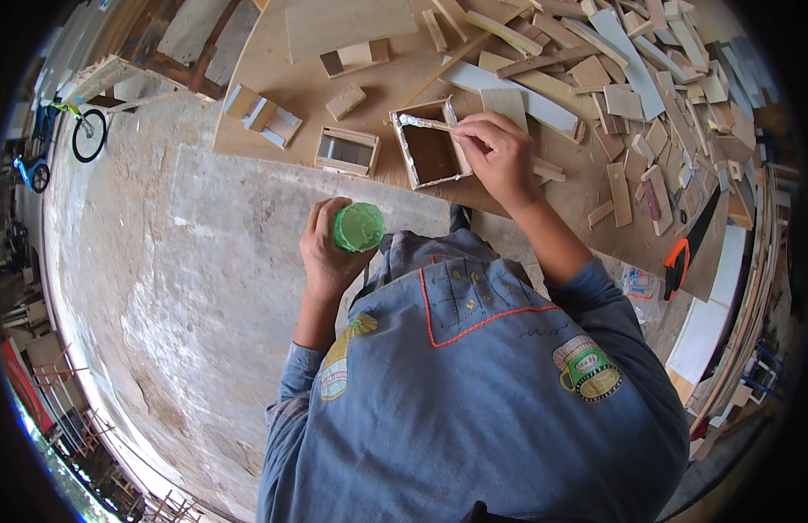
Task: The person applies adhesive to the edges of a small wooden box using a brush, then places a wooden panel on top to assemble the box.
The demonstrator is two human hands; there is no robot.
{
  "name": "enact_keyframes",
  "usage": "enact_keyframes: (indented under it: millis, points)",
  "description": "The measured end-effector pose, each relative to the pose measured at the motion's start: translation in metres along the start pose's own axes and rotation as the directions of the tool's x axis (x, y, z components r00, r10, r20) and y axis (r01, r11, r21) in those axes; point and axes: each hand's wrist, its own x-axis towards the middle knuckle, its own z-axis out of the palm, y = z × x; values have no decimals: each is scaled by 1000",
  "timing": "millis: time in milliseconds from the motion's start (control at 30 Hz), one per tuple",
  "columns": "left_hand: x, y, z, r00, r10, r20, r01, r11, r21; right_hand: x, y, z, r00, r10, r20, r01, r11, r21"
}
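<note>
My left hand (327,248) is wrapped round a translucent green plastic cup (360,228), held off the table's near edge with its mouth facing up. My right hand (504,161) is pinched at the right rim of a small open wooden box (409,161). Whether something thin sits between those fingertips is hidden. White paste (421,122) lies along the box's top edges, thickest at the far and left sides. Left of it on the table stands a smaller wooden frame box (347,152) with a pale, shiny inside.
Wood offcuts (626,100) pile over the right of the plywood table (273,87). A saw with an orange handle (677,266) lies at its right edge near a plastic bag (641,283). Small wooden assemblies (262,116) stand at left. A bicycle (88,135) is beyond the concrete floor.
</note>
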Motion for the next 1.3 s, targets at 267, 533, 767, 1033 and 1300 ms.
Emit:
enact_keyframes:
  millis: [267,533,767,1033,1300]
  points:
    - [8,2,5,1000,1,10,-1,999,-36,-3,-13,-9,997,-10,83,11,1000,-18]
    - [10,8,7,999,30,37,-29,999,-40,-17,-50,-43,960,192,202,-241,936,257]
    - [15,42,19,974,116,194,-78,978,-194,-22,-87,-85,961,-10,275,-60,967,247]
    - [26,76,62,865,282,416,-31,857,-515,-36,-93,-101,952,44,303,-65,996,60]
    - [24,107,108,762,154,629,378,683,-625,-82,-38,-128,848,292,442,-439,855,275]
